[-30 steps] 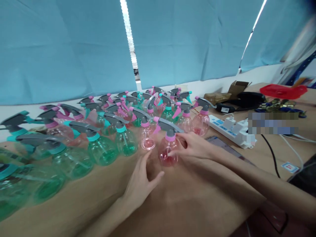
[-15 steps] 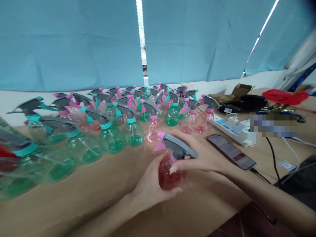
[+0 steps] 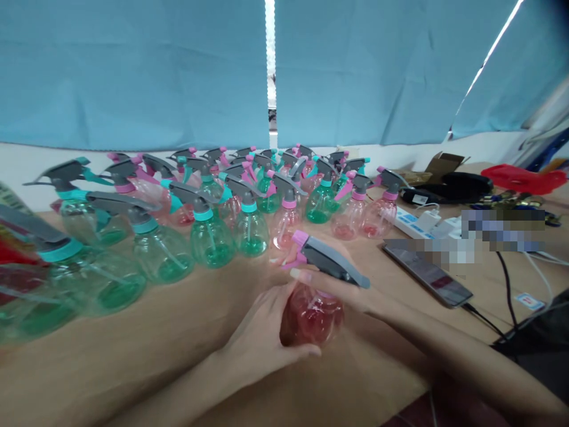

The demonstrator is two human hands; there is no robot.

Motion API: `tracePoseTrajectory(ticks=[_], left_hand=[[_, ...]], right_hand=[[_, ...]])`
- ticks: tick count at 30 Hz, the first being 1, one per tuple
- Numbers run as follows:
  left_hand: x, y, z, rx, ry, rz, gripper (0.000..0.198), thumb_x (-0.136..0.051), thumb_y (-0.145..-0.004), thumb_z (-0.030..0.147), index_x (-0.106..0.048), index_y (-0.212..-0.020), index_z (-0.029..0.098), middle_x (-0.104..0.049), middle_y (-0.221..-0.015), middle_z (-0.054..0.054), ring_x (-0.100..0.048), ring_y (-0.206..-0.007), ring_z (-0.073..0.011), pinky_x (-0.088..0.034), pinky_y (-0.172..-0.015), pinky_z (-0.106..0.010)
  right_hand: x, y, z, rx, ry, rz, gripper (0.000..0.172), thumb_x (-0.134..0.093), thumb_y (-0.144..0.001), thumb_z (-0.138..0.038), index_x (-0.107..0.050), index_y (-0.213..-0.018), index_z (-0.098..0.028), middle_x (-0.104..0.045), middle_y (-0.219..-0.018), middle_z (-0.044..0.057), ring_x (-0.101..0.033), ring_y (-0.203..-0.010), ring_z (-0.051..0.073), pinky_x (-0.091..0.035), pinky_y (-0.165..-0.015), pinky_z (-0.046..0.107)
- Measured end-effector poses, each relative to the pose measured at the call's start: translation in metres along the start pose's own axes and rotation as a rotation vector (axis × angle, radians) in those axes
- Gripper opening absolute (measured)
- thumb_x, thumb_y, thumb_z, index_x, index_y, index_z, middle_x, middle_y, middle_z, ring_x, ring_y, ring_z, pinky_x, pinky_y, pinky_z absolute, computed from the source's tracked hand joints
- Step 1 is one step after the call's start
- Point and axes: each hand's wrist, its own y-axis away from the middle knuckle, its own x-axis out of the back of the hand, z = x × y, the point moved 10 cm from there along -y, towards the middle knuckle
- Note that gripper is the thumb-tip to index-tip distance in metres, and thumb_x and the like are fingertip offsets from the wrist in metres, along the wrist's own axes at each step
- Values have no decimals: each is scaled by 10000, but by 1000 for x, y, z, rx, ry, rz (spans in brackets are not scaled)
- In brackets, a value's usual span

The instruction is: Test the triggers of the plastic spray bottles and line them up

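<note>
A round pink spray bottle (image 3: 317, 317) with a grey and pink trigger head stands upright on the table close in front of me. My left hand (image 3: 262, 329) wraps around the left side of its body. Around the collar, below the grey head, my right hand (image 3: 329, 281) is closed, its thumb across the near side and other fingertips showing beyond the pink trigger. A green spray bottle (image 3: 251, 231) and a pink spray bottle (image 3: 287, 222) stand just behind the hands.
Several more green and pink spray bottles (image 3: 162, 255) fill the left and back of the table. On the right lie a phone (image 3: 427, 273) with a cable, a white power strip (image 3: 413, 224), a red plastic item (image 3: 520, 178) and an opened cardboard box (image 3: 447, 166). A blue curtain (image 3: 178, 71) hangs behind.
My right hand has turned around the bottle's neck, its thumb moving from the body up toward the trigger. My left hand still holds the body. The whole view has shifted slightly.
</note>
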Motion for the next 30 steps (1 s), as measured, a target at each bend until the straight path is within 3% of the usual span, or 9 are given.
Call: tracePoseTrajectory(ticks=[4, 8, 9, 14, 20, 21, 24, 30], left_hand=[[1, 10, -21, 14, -245, -35, 778, -646, -803, 569, -360, -1425, 201, -425, -1450, -141, -393, -1321, -349, -327, -1057, -533], [4, 16, -34, 38, -354, -44, 729, -562, -863, 567, -334, -1454, 206, -373, -1487, -131, -359, -1350, -331, -296, -1078, -520], [4, 16, -35, 36, -361, -47, 728, -561, -866, 562, -328, -1458, 208, -364, -1492, -129, -350, -1356, -326, -289, -1083, -516], [4, 16, -33, 23, -361, -32, 716, -553, -880, 544, -312, -1470, 218, -357, -1496, -122, -345, -1361, -313, -287, -1090, -507], [4, 16, -31, -16, -388, -9, 692, -539, -897, 512, -310, -1467, 194, -382, -1484, -115, -363, -1353, -306, -302, -1088, -501], [4, 16, -31, -18, -398, -7, 683, -533, -903, 506, -312, -1465, 188, -386, -1481, -116, -365, -1352, -304, -302, -1089, -501], [3, 15, -33, -8, -424, -8, 658, -508, -918, 501, -321, -1460, 179, -395, -1476, -116, -373, -1348, -297, -310, -1086, -492], [1, 14, -33, 7, -456, -20, 614, -473, -937, 481, -348, -1448, 165, -411, -1465, -112, -398, -1336, -285, -305, -1095, -470]], right_hand=[[14, 0, -4, -11, 164, 58, 200, -572, -855, -431, -621, -859, -237, -666, -815, -13, -622, -737, 138, -501, -669, 264], [36, 3, 13, -39, 376, 111, 207, -585, -850, -461, -651, -899, -272, -624, -722, -32, -558, -634, 136, -434, -565, 261], [48, 5, 14, 3, 363, 206, 254, -529, -876, -489, -651, -884, -266, -610, -714, -24, -547, -641, 141, -428, -573, 268], [60, 8, 39, -19, 376, 233, 300, -476, -906, -490, -622, -799, -252, -567, -713, -8, -538, -685, 158, -440, -623, 286], [50, -4, -1, 87, 415, 223, 320, -498, -884, -509, -553, -731, -234, -486, -638, -29, -468, -579, 116, -396, -520, 237], [44, -8, -4, 67, 436, 170, 335, -480, -897, -494, -534, -702, -227, -472, -629, -30, -461, -573, 111, -398, -524, 234], [36, -14, -9, 56, 416, 115, 369, -450, -920, -457, -486, -640, -218, -445, -584, -43, -412, -508, 91, -377, -496, 231], [39, -14, -1, 62, 376, 141, 348, -493, -906, -407, -428, -620, -221, -451, -572, -52, -429, -498, 85, -389, -501, 234]])
